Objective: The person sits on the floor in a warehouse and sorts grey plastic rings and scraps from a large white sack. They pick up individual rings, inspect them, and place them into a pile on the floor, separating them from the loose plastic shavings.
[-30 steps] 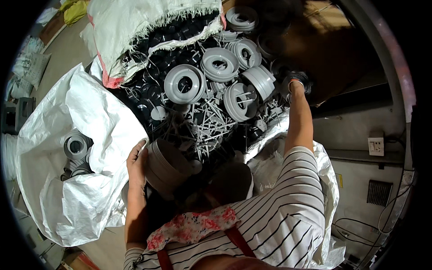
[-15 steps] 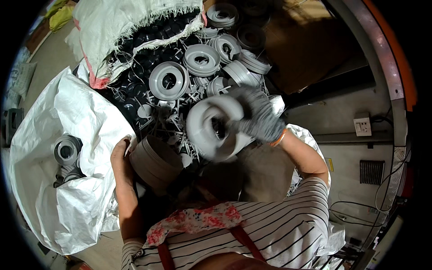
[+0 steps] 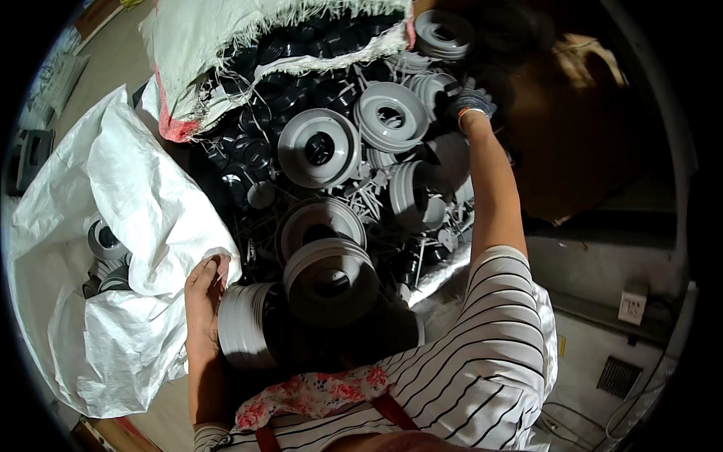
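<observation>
My bare left hand (image 3: pixel 203 280) is closed on the rim of a white woven sack (image 3: pixel 162 233). A stack of grey plastic rings (image 3: pixel 245 325) lies on its side against my left wrist. My right hand (image 3: pixel 474 102), in a grey glove, reaches far out over the pile with its fingers apart, beside a grey flanged ring (image 3: pixel 433 92); shadow hides part of the fingers. Close to my body, a grey ring (image 3: pixel 331 275) rests tilted over another ring (image 3: pixel 312 215). More wide grey rings (image 3: pixel 318 147) lie on the heap.
An overturned woven sack (image 3: pixel 271 22) at the back spills black plastic parts (image 3: pixel 301 98). Thin grey sprue pieces (image 3: pixel 365 197) are scattered among the rings. Brown cardboard (image 3: pixel 580 151) lies at the right, near a wall socket (image 3: pixel 632 307). A few grey parts (image 3: pixel 109 245) sit inside the white sack.
My right hand has let go of the grey ring it was moving and has stretched farther away to the back of the pile. The view has shifted. My left hand stays by the sack rim.
</observation>
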Motion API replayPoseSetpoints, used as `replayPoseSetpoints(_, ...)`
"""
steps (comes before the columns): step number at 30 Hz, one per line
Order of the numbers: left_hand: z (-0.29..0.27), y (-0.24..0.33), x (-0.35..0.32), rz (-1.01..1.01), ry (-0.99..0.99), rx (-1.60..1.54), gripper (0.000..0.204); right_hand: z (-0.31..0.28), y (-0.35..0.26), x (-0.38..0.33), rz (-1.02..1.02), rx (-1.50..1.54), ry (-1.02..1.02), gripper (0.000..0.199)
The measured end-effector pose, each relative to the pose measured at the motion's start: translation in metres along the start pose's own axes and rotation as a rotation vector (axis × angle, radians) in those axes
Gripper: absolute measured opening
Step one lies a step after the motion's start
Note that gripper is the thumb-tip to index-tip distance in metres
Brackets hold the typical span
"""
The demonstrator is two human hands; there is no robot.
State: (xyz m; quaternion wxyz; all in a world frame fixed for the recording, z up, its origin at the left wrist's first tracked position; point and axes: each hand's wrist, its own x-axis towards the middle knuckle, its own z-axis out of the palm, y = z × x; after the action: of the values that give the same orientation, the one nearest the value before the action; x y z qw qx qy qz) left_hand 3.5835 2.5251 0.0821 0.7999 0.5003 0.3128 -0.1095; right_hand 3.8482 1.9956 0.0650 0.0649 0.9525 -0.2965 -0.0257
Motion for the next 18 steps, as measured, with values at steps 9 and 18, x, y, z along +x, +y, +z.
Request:
replayPoseSetpoints(9, -0.017, -0.004, 0.011, -0.048, 0.032, -0.020, 0.020, 0.045, -0.037, 0.032, 0.083, 0.002, -0.010, 0.078)
replayPoseSetpoints(18, 0.001, -0.002, 0.008, 0.024, -0.079, 0.073, 0.018, 0.051, -0.042, -0.010, -0.664, -0.141, -0.371, 0.041)
